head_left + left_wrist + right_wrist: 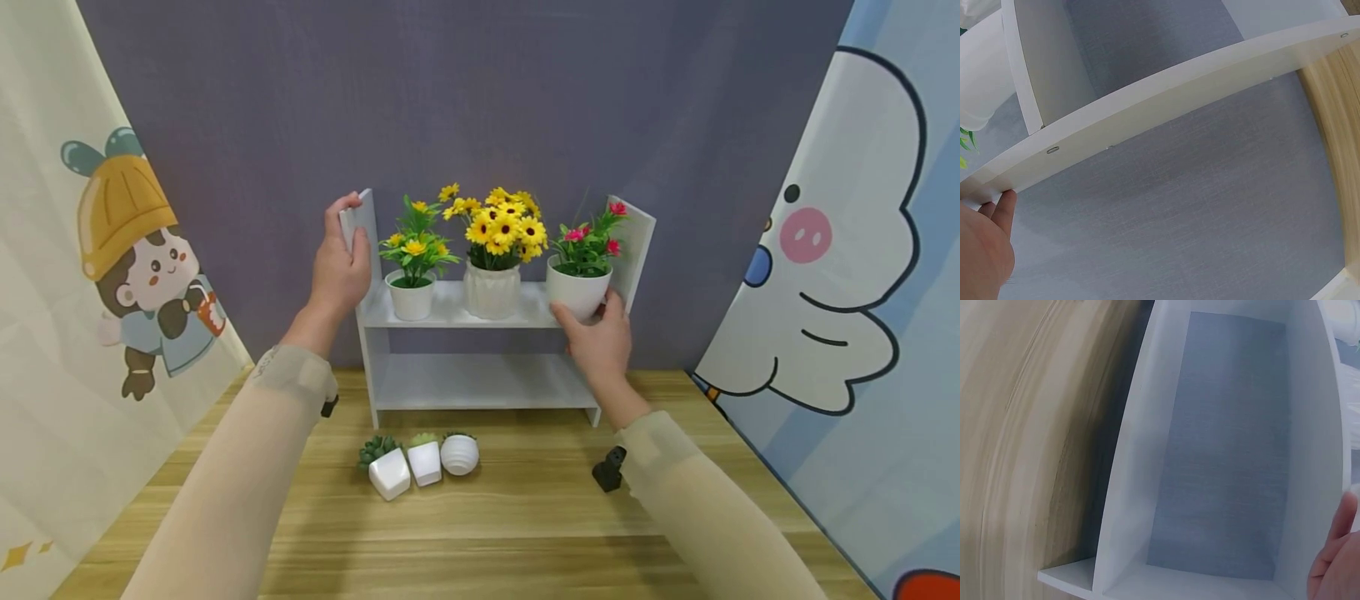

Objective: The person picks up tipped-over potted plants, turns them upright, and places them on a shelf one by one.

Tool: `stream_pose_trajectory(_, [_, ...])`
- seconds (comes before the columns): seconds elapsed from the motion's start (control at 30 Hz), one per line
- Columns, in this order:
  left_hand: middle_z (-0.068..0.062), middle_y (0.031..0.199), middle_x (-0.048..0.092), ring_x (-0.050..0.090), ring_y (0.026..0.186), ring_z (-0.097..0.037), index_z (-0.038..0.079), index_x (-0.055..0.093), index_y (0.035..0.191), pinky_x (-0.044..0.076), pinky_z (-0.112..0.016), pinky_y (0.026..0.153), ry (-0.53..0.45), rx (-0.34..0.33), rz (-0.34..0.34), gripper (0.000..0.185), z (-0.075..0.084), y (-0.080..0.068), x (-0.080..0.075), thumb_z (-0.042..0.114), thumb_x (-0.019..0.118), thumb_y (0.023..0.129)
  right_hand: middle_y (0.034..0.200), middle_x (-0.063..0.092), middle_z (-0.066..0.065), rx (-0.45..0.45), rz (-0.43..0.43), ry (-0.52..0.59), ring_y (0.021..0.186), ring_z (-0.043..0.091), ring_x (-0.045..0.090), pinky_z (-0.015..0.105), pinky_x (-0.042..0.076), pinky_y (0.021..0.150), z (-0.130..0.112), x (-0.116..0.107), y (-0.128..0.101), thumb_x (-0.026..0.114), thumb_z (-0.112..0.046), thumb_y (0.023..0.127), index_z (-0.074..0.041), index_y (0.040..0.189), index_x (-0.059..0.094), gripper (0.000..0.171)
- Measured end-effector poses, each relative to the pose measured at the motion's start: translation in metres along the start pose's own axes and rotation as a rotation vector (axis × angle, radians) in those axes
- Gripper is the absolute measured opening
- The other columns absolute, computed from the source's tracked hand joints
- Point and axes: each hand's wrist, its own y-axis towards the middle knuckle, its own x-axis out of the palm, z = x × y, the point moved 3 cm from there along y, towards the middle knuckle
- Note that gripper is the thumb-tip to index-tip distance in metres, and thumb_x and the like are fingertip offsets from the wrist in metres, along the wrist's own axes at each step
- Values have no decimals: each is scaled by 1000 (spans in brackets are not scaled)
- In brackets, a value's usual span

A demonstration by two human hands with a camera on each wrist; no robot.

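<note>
Three little white pots with succulents sit nearest on the bench (525, 517), roughly mid-bench just in front of the shelf: a tilted square pot (390, 475), an upright square pot (425, 462) touching it, and a round ribbed pot (460, 454) right beside that. Both sleeved forearms reach over the wood from the near edge, one on each side of that trio.

Behind them, at the far edge of the bench against the grey backdrop, stands a white two-level shelf (480, 382). Its lower level has nothing but the backdrop showing through, which the right wrist view shows too.

Right hand (600, 342) is at the right end of the upper level, fingers curled under and around the pink pot (577, 287), so it's gripping that pot, which sits right at the front edge next to the shelf's right side panel. Left hand (341, 262) is clamped on the top of the left side panel, thumb in front and fingers wrapped over the edge; the left wrist view shows a fingertip against the panel.

Also on the upper level: a small yellow pot (411, 296) at the left end and a sunflower vase (492, 290) in the middle, both upright.
</note>
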Motion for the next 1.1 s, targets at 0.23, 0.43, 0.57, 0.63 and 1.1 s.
stream_pose_trajectory(0.23, [5, 176, 42, 34, 53, -9, 22, 36, 161, 33, -31, 53, 8, 2, 2, 44, 0, 1, 0, 22, 39, 117, 147, 60, 19, 3, 8, -2, 120, 40, 63, 49, 62, 81, -1, 4, 1, 83, -61, 92, -15, 165, 41, 97])
stream_pose_trajectory(0.43, [5, 176, 41, 34, 54, -9, 23, 36, 161, 34, -32, 54, 2, 0, 0, 43, 0, 0, 0, 23, 38, 118, 149, 59, 21, 8, 21, 2, 127, 41, 60, 53, 59, 97, -2, 7, 2, 84, -59, 92, -14, 166, 40, 97])
stream_pose_trajectory(0.57, [5, 176, 41, 34, 52, -9, 23, 36, 161, 34, -31, 52, 0, 1, -2, 43, -1, 0, 0, 24, 37, 118, 154, 55, 21, 19, 25, 11, 138, 40, 55, 55, 55, 108, -2, 8, 1, 84, -57, 92, -13, 168, 37, 99])
stream_pose_trajectory(0.63, [6, 176, 41, 34, 52, -8, 23, 36, 161, 33, -31, 51, 0, 2, -5, 43, -1, 0, 0, 26, 37, 118, 156, 53, 21, 25, 29, 17, 142, 40, 54, 55, 51, 114, -3, 8, 0, 84, -56, 92, -12, 169, 36, 101])
stream_pose_trajectory(1.1, [5, 176, 41, 36, 56, -12, 24, 36, 161, 35, -33, 56, 5, -2, 1, 43, -1, 0, 1, 27, 36, 118, 164, 37, 22, 35, 9, 65, 148, 39, 45, 56, 44, 120, -6, -7, -14, 87, -55, 90, -10, 170, 24, 111])
